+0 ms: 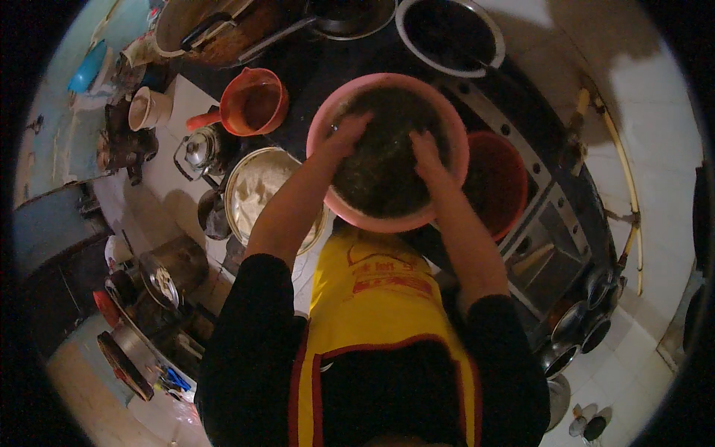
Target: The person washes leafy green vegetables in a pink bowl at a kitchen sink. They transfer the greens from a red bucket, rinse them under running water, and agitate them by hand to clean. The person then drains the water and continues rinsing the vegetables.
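Observation:
A pink plastic basin (387, 224) stands before me with a dark greenish mass (385, 173) in it, too dim to tell whether it is leaves, liquid or both. Inside the basin's left part is my left hand (351, 133), its fingers against the dark contents. My right hand (427, 150) is across from it, with bent fingers at the contents' right side. What lies under either hand's fingers is hidden. Partly behind the basin, on the right, sits a red tub (511, 184) with dark contents.
A red plastic dipper (246, 125), a metal kettle (200, 146) and a light-coloured covered bowl (257, 173) stand at the left. Farther back are a large pot (167, 33), a frying pan (349, 34) and a white-rimmed basin (499, 39). A metal stove panel (550, 251) lies right.

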{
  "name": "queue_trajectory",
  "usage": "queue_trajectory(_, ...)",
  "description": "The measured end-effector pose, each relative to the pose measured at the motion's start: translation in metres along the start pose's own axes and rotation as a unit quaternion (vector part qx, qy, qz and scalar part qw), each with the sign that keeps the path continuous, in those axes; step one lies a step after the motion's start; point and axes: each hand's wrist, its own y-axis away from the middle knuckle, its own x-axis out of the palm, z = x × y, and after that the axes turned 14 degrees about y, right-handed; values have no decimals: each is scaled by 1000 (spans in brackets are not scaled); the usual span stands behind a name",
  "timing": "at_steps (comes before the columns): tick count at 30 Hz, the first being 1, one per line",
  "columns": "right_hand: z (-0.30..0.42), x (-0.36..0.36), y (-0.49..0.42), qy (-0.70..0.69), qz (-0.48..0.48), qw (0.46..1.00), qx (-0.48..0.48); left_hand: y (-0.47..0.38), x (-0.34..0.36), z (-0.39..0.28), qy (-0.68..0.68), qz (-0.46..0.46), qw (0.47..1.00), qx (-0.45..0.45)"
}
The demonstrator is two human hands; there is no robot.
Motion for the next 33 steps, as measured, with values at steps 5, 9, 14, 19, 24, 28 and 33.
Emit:
queue_trajectory(5,-4,9,-10,190,-16,981,-43,42,15,-14,-330,46,929,161)
queue_trajectory(9,-12,-10,-14,386,-6,889,-245,68,9,-23,-398,66,894,194)
queue_trajectory(14,-13,-32,8,349,-70,849,-392,78,-5,-13,-396,19,846,356)
queue_trajectory(19,-8,-34,8,323,-88,890,-311,63,-5,-7,-388,-63,846,359)
queue_trajectory(24,-19,-17,-40,222,-97,946,-216,40,5,-14,-187,-77,960,193)
queue_trajectory(28,-20,-2,-62,70,-42,990,-112,33,8,-22,-372,57,892,250)
queue_trajectory(33,1,7,-47,184,-4,978,-93,30,26,-21,-53,9,998,27)
